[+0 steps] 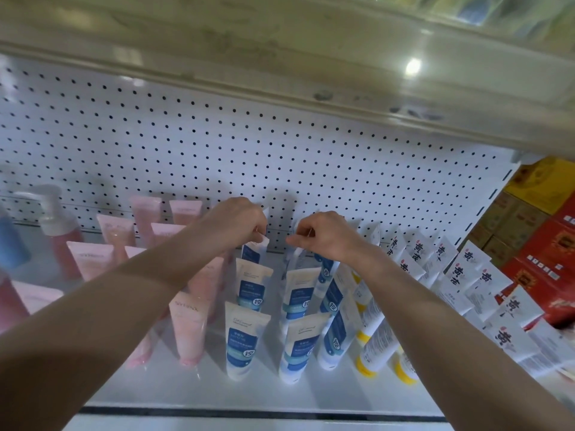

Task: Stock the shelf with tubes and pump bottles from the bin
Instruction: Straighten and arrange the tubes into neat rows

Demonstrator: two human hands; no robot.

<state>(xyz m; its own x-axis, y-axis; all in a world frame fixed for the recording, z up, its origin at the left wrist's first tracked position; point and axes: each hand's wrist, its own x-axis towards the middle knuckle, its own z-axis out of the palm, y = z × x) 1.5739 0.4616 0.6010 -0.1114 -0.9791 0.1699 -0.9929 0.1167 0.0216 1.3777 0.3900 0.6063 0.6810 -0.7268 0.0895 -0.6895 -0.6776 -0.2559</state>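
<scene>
Both my hands reach to the back of the white shelf (193, 387). My left hand (233, 222) pinches the crimped top of a blue-and-white tube (252, 253) standing at the back of the left row. My right hand (323, 234) pinches the top of another blue-and-white tube (294, 259) at the back of the neighbouring row. In front of them stand more blue-and-white tubes (244, 340), upright on their caps. The bin is out of sight.
Pink tubes (189, 328) and a pink pump bottle (59, 231) stand at left. White-and-yellow tubes (373, 340) and white tubes with dark characters (466, 275) fill the right. Red and yellow boxes (547, 244) sit beyond. A pegboard wall (217, 150) backs the shelf; another shelf (311, 73) hangs overhead.
</scene>
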